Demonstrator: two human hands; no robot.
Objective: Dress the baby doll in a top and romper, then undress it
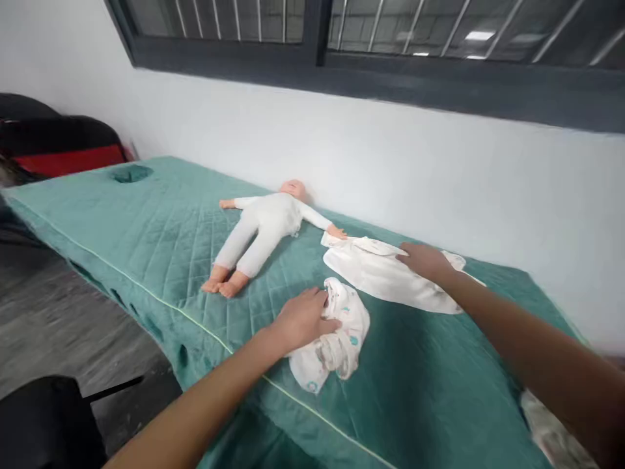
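Left grip [303, 319] sits on the crumpled printed baby cloth [342, 345], fingers draped over it, can't tell if it's pinching. Right grip [424, 260] is spread flat on the white baby garment [371, 273]. That one lies lengthwise toward the doll [263, 231], off left.

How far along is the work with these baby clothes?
Done: the doll lies dressed in white. In hand: the left hand rests on the crumpled printed cloth; the right hand rests on the flat white garment. Left: neither piece is on the doll.
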